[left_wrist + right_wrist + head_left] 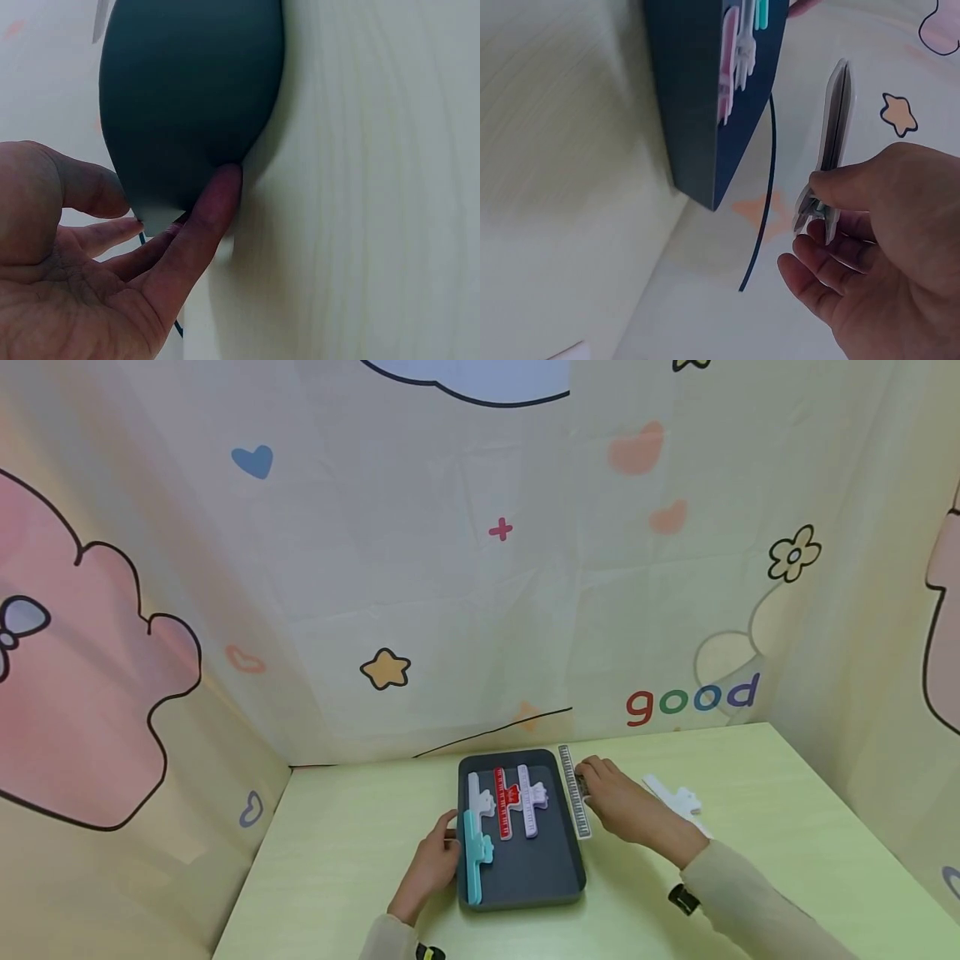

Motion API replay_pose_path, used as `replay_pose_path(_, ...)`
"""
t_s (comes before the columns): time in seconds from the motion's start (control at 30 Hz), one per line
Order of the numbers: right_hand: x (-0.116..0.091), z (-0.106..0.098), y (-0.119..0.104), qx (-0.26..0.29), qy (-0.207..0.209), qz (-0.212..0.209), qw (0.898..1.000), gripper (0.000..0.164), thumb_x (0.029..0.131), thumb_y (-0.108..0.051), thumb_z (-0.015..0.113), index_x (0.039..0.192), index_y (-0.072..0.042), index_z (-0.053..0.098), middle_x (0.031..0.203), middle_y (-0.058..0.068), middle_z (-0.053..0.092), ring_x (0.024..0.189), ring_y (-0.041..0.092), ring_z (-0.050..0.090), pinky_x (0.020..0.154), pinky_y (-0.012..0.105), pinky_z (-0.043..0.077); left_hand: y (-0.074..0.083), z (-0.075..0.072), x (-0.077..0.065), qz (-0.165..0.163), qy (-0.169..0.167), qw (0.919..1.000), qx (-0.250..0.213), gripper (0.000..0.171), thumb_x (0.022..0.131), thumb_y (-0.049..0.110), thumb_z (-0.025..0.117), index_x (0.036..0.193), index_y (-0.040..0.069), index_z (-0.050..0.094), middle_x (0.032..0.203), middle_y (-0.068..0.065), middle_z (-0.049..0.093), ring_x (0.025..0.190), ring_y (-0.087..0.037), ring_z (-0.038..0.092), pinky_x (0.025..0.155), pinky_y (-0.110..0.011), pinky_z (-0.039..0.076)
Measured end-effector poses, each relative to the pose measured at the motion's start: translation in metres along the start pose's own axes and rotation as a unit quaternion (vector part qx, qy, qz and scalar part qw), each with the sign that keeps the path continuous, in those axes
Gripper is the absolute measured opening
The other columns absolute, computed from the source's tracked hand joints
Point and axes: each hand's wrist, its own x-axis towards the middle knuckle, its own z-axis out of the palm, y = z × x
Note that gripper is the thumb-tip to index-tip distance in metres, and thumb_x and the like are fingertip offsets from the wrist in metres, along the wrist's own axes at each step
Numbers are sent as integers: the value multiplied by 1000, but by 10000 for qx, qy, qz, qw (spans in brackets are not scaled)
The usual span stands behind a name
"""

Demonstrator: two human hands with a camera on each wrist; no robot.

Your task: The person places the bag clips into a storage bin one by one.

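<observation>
In the head view, a dark grey tray (517, 881) lies on the table with several bag clips in it. My left hand (433, 867) holds the tray at its left side; the left wrist view shows fingertips (223, 184) against the outer wall. Beyond the tray's right rim, my right hand (618, 802) pinches a dark grey bag clip (573, 793) with ruler-like marks by its middle lever. Thumb and fingers close on that clip in the right wrist view. Inside the tray are a red clip (502, 806), a lilac clip (527, 802), a white clip (475, 793) and a turquoise clip (473, 860).
A white bag clip (678, 799) lies on the table to the right, partly behind my right forearm. The pale wooden table (330, 852) meets a printed curtain (450, 568) at the back and both sides.
</observation>
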Motion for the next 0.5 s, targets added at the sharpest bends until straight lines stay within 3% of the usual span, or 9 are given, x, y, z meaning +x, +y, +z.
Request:
replay_pose_path(0.3,17,1,-24,90,-474,99,9988,46,91,-13,67,130,5,49,125,15,53,113,29,52,102,42,48,0,0,0,-4,9,10000,51,51,98,10,45,149,11,37,131,-23,58,102,-28,58,86,-46,54)
replay_pose_path(0.5,26,1,-37,76,-521,114,9985,48,91,-17,68,130,4,51,124,16,54,113,28,53,101,41,49,0,0,1,7,19,10000,49,52,98,10,45,149,12,37,131,-23,58,103,-28,58,87,-47,54)
